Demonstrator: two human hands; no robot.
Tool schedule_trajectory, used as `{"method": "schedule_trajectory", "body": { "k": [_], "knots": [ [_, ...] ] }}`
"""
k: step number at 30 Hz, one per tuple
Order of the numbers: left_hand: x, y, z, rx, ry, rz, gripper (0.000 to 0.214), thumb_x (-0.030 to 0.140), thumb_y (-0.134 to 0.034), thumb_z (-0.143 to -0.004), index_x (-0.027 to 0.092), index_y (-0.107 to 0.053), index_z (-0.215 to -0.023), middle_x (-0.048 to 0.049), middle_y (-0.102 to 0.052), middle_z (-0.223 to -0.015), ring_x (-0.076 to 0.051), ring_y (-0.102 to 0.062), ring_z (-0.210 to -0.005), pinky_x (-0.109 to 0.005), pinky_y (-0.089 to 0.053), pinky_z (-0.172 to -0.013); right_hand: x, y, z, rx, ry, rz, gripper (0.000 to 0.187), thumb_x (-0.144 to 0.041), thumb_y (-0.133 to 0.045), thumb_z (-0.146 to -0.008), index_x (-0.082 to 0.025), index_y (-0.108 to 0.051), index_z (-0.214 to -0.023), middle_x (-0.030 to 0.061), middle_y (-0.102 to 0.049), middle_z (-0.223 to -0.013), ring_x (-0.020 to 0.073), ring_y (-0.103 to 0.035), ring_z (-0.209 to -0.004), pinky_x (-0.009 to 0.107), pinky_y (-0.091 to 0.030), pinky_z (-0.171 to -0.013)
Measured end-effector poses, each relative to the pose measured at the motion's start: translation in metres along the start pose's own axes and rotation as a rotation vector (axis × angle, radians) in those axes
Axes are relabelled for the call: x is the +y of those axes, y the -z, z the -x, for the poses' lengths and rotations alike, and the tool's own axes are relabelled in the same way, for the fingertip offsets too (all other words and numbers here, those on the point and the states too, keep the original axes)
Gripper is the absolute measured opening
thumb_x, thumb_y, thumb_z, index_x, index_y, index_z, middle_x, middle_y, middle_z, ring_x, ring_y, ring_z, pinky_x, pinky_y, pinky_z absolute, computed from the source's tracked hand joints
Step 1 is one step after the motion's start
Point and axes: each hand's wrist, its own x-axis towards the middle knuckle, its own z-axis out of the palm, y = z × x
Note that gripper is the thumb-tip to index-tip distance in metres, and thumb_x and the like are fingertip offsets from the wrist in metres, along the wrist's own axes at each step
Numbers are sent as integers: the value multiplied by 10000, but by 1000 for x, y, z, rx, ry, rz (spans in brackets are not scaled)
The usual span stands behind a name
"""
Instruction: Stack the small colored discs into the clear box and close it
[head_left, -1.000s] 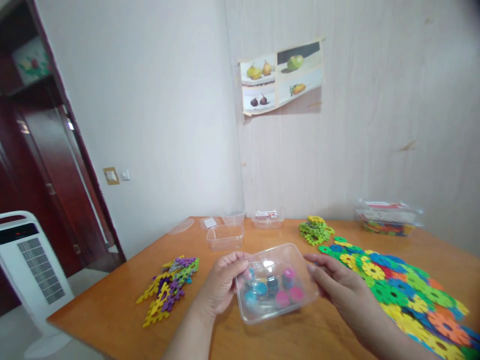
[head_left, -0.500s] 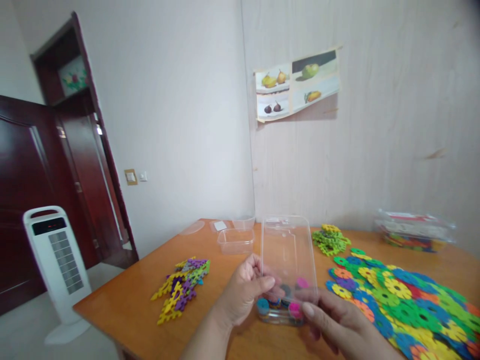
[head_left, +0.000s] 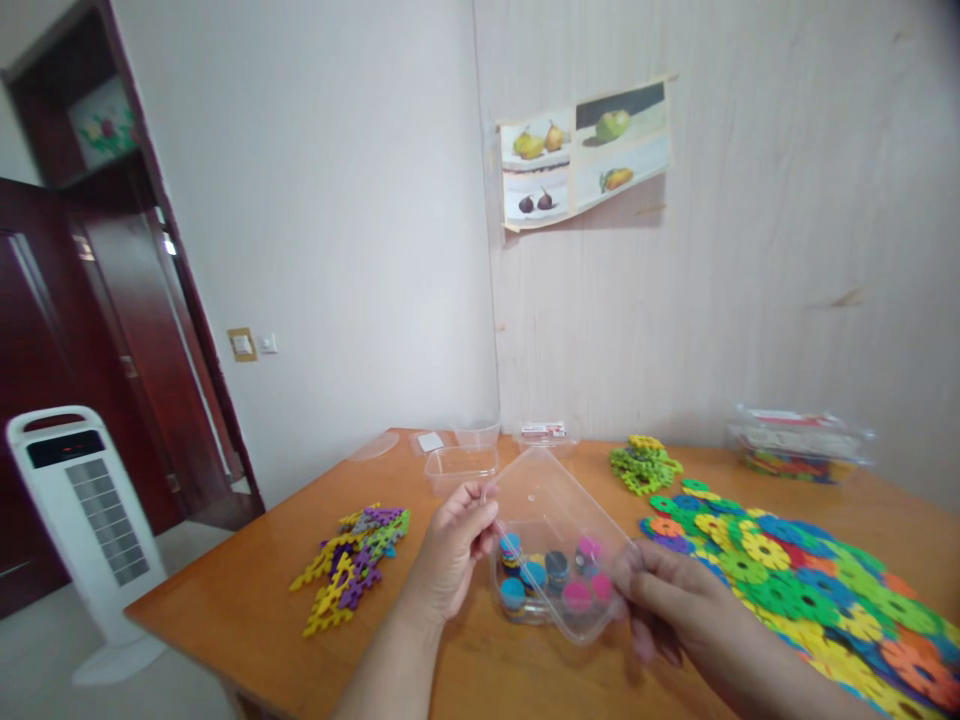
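A clear plastic box (head_left: 517,612) with blue, pink and dark round pieces (head_left: 551,578) in it rests on the orange table (head_left: 247,610) in front of me. A clear lid (head_left: 559,535) lies tilted over it. My left hand (head_left: 450,550) pinches the lid's far left corner with its fingers closed. My right hand (head_left: 667,600) holds the lid's near right edge, fingers curled around it.
A pile of yellow and purple snowflake pieces (head_left: 349,565) lies to the left. A wide spread of coloured flower discs (head_left: 795,580) covers the right side. Behind stand empty clear tubs (head_left: 459,462), a green piece pile (head_left: 641,465) and a filled box (head_left: 799,445). A white fan heater (head_left: 82,520) stands left.
The lid stood upright over the box half a second ago; both hands have now tipped it down to a slant above the box.
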Motion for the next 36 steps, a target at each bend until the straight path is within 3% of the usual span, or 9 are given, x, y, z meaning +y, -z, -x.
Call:
{"method": "schedule_trajectory", "body": {
  "k": [5, 9, 12, 19, 27, 36],
  "knots": [
    [-3, 5, -3, 26, -53, -117, 245, 392, -650, -798, 165, -557, -804, 25, -577, -644, -60, -460, -549, -178, -343, -541, 1, 9, -10, 268, 40, -230, 362, -446, -709, -746, -208, -553, -970, -34, -598, -631, 78, -452, -455, 189, -269, -400],
    [-7, 14, -9, 142, -81, -223, 347, 492, -602, -801, 147, -609, -772, 1, -586, -640, -76, -482, -547, -192, -347, -525, 9, 21, -21, 345, -26, -327, 356, -370, -720, -725, -187, -620, -1014, -29, -573, -644, 67, -411, -455, 181, -268, -391],
    [-12, 20, -15, 215, -31, -344, 394, 540, -597, -769, 147, -620, -751, 6, -573, -591, -74, -452, -487, -200, -326, -492, 13, 24, -27, 368, -58, -341, 332, -333, -722, -707, -163, -656, -985, -25, -567, -622, 68, -419, -457, 183, -296, -402],
    [-32, 20, -21, 207, 104, -537, 421, 574, -531, -782, 166, -634, -802, 35, -529, -552, -92, -434, -451, -218, -313, -463, 22, 17, -41, 367, -47, -270, 381, -345, -712, -697, -155, -673, -1024, -27, -584, -601, 87, -487, -495, 188, -367, -454],
    [-39, 18, -22, 83, 168, -416, 401, 571, -553, -771, 177, -540, -696, 57, -470, -491, -66, -369, -383, -205, -234, -419, 28, 17, -47, 408, -22, -38, 499, -413, -646, -721, -138, -641, -1138, -19, -600, -596, 145, -552, -553, 242, -387, -493],
    [-38, 16, -20, 57, 185, -394, 381, 527, -576, -763, 191, -447, -637, 79, -417, -469, -45, -303, -374, -195, -172, -408, 26, 16, -51, 434, 12, 97, 430, -375, -636, -741, -120, -650, -1088, -30, -581, -581, 134, -535, -539, 248, -399, -517]
  ]
}}
